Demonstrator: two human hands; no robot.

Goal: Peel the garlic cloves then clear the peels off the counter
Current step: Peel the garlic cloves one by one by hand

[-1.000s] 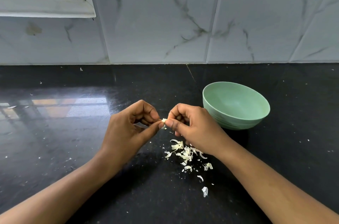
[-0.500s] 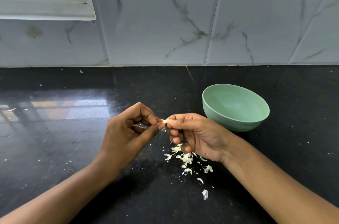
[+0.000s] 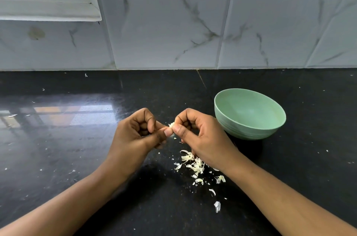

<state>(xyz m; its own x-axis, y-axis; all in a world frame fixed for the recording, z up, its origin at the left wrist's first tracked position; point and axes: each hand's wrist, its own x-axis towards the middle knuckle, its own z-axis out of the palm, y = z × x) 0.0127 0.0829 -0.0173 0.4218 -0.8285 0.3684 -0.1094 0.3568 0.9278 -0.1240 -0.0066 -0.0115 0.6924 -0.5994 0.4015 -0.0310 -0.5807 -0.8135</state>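
A small pale garlic clove [image 3: 171, 125] is held above the black counter [image 3: 58, 148] between both hands. My left hand [image 3: 135, 135] pinches it from the left with thumb and forefinger, the other fingers curled. My right hand [image 3: 202, 137] pinches it from the right, thumb on the near side. Most of the clove is hidden by the fingertips. A heap of whitish garlic peels [image 3: 195, 164] lies on the counter under my right wrist, with a few stray bits [image 3: 217, 205] trailing toward me.
A pale green bowl [image 3: 251, 131] stands on the counter just right of my right hand; the part of its inside in view looks empty. The marbled tile wall [image 3: 173, 32] rises behind the counter. Small white specks dot the dark surface.
My right hand has turned back so its knuckles face up, and both hands have closed in on the clove. The peel heap and the bowl stay where they were.
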